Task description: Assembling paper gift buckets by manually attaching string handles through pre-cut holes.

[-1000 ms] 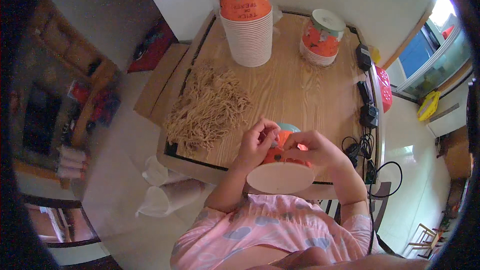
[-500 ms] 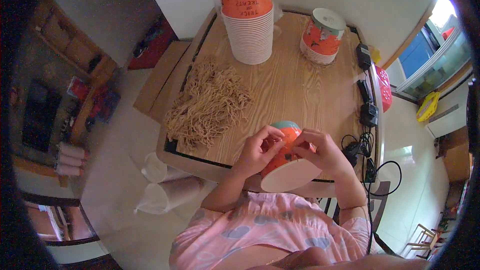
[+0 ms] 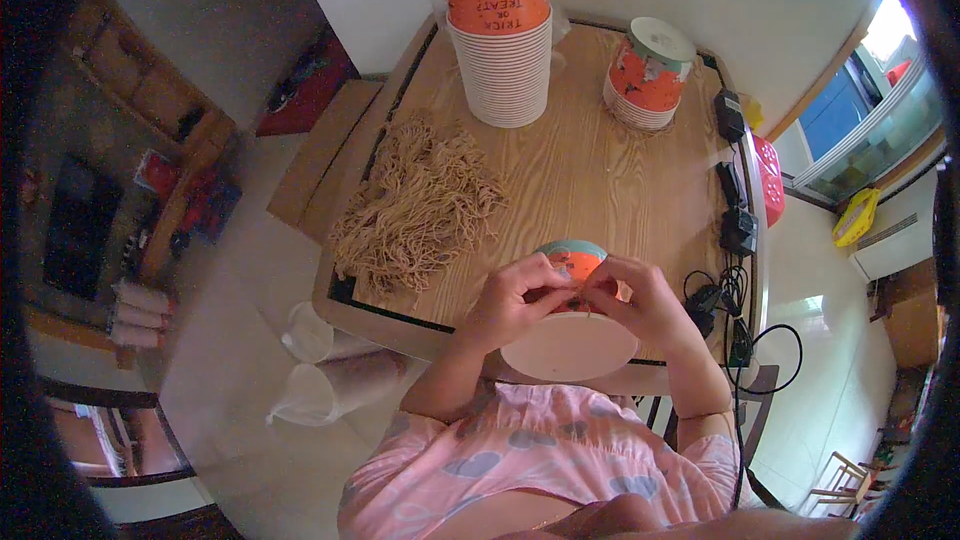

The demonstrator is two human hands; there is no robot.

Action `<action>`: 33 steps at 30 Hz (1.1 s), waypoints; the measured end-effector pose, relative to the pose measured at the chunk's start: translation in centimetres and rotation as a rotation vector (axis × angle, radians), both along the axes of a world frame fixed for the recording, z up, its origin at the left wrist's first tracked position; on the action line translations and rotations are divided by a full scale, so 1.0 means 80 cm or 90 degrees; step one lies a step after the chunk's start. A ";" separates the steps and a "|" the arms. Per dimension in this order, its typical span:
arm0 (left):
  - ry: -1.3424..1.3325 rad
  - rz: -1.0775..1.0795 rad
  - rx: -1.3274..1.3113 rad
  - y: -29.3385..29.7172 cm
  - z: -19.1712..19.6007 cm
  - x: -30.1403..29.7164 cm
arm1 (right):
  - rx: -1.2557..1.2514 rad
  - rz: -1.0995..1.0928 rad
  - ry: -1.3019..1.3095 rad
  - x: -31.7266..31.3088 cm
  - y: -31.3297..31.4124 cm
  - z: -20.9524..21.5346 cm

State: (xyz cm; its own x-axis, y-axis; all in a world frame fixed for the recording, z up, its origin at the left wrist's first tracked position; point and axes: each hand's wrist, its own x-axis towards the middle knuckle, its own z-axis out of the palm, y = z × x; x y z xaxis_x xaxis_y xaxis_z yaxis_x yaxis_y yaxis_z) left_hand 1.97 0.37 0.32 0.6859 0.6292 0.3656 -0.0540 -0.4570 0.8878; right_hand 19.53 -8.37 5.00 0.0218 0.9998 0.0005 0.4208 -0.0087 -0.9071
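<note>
In front of me at the table's near edge, an orange paper bucket (image 3: 578, 262) with a teal base band lies tipped, its wide white end (image 3: 568, 348) facing me. My left hand (image 3: 522, 292) is pinched closed at the bucket's side. Opposite it, my right hand (image 3: 634, 296) is also pinched, the fingertips of both almost meeting. A thin tan cord shows faintly between them; most of it is hidden by my fingers. To the left lies a loose heap of tan cords (image 3: 425, 205).
A tall stack of upside-down buckets (image 3: 505, 70) stands at the back, with a shorter stack (image 3: 650, 80) to its right. Black adapters (image 3: 738, 230) and tangled cables (image 3: 722, 295) line the right table edge. Clear plastic-wrapped rolls (image 3: 335, 388) lie on the floor at left.
The bucket has turned so its white end faces me more squarely and sits slightly left. My hands have drawn closer together, fingertips nearly touching.
</note>
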 end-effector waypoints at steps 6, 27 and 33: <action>0.028 0.054 -0.002 -0.003 0.002 -0.001 | 0.040 -0.007 -0.042 0.002 0.004 -0.006; -0.045 -0.132 -0.185 -0.015 -0.007 -0.004 | 0.005 0.124 0.022 0.005 -0.015 0.018; 0.035 -0.169 -0.365 -0.018 0.008 -0.008 | 0.104 0.162 -0.061 -0.006 -0.024 0.009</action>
State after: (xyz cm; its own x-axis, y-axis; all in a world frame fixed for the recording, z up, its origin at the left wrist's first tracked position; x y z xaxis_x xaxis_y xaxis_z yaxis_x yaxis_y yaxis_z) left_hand 1.35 -1.06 0.98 0.8536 0.5206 -0.0190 -0.0480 0.1148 0.9922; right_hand 19.05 -10.26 5.71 -0.2365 0.9598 0.1512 0.4739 0.2498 -0.8444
